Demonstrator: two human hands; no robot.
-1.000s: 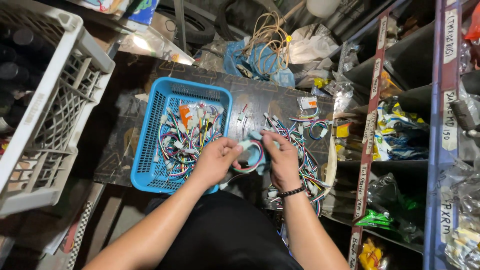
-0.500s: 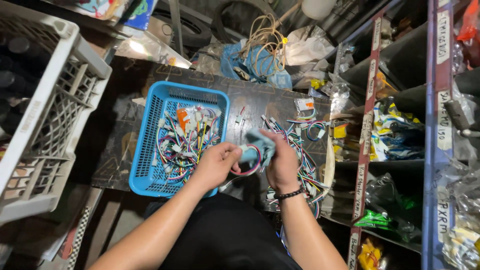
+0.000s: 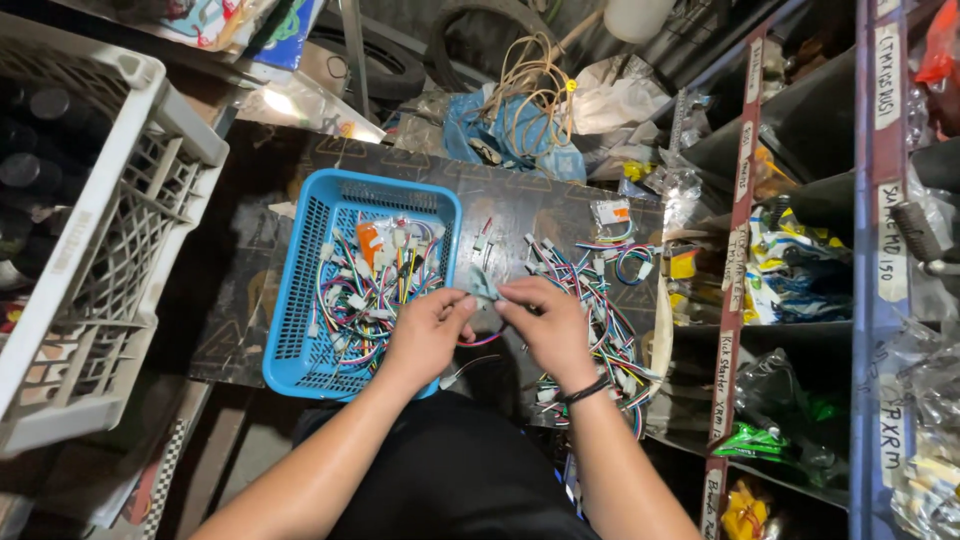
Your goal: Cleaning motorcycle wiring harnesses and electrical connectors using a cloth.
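I see my left hand [image 3: 428, 330] and right hand [image 3: 545, 325] meeting over the middle of the dark counter [image 3: 250, 300], just beside the right wall of the blue basket [image 3: 300, 290]. Both grips are pinched shut on a small pale wire connector [image 3: 484, 290] held between the fingertips. Loose coloured wire harnesses [image 3: 600, 320] lie toward the counter's right edge, more inside the basket.

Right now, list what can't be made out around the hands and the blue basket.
Head view only:
- Small pale piece pinched between left hand and right hand: fingers cover most of it; kind unclear.
- Blue basket floor: hidden under tangled wire harnesses.
- Loose wires right of the hands: connectors too small to count.
- Grey crate: cut off by left edge.
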